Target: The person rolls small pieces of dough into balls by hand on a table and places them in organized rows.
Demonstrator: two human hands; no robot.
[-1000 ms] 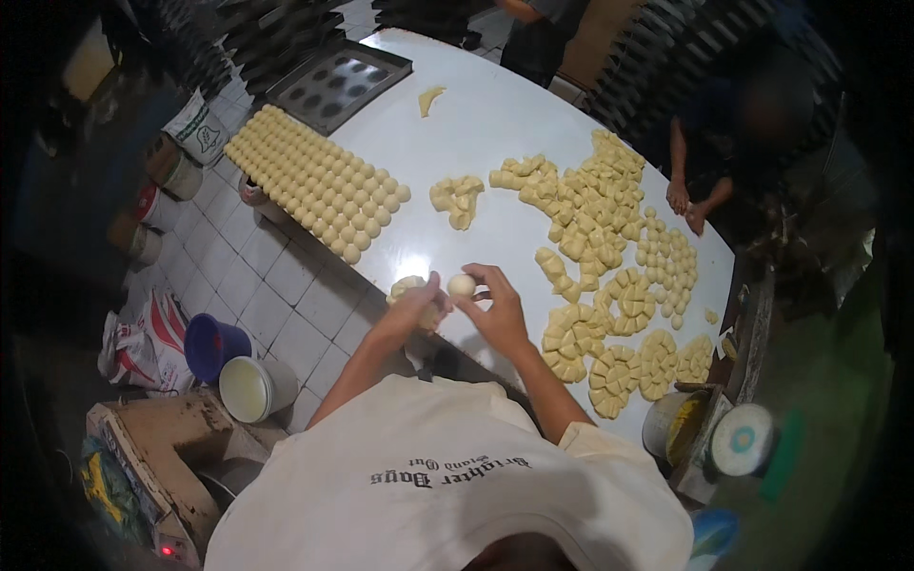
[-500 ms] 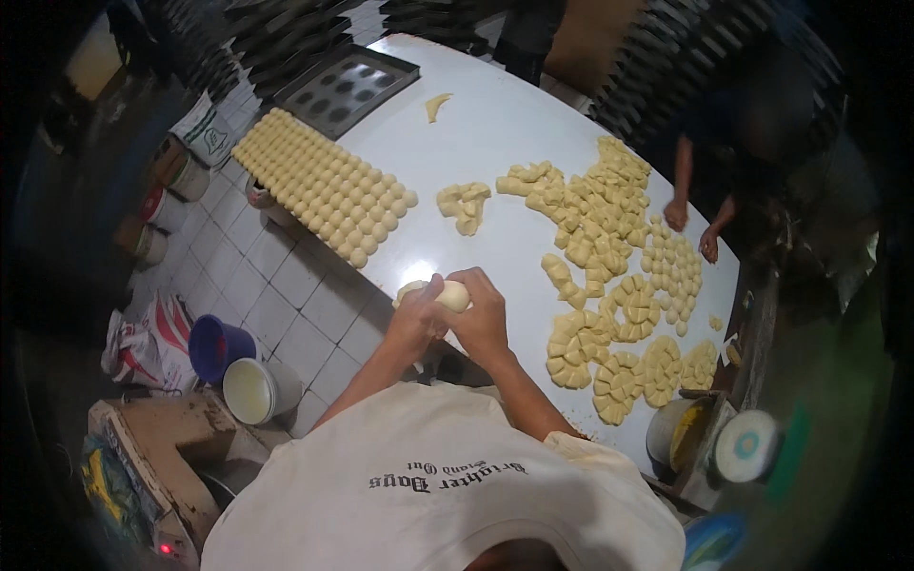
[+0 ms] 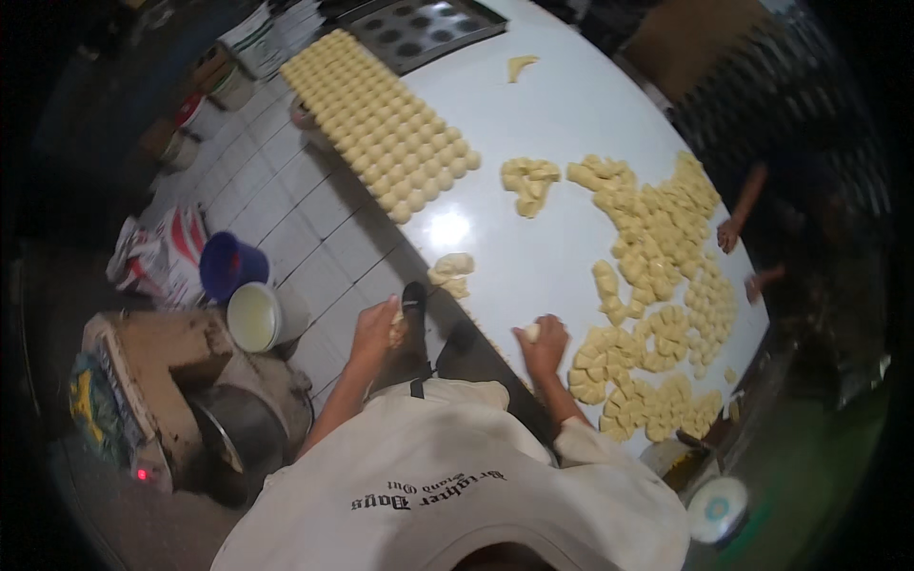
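My right hand point(image 3: 546, 348) is closed around a pale dough ball point(image 3: 532, 332), which shows between thumb and fingers above the table's near edge. Off that edge, over the floor, my left hand point(image 3: 377, 329) has its fingers curled. A pale patch shows at its fingertips, too small to make out. Between and beyond the hands, a few flat dough scraps point(image 3: 453, 272) lie at the table edge. Smooth round dough balls point(image 3: 390, 128) stand in tight rows at the far left. Cut dough pieces point(image 3: 657, 224) are heaped on the right, some grouped in rounds point(image 3: 602, 364).
The white table point(image 3: 562, 105) bears a dark tray with round hollows point(image 3: 409, 36) at its far end. Another person's hand point(image 3: 728, 236) is at the right edge. A purple bucket point(image 3: 232, 266) and a white bucket point(image 3: 255, 317) stand on the tiled floor at left.
My hands have parted: the right moved right with a dough ball, the left drew back off the table edge. Dough scraps now show where the hands were. The view has shifted.
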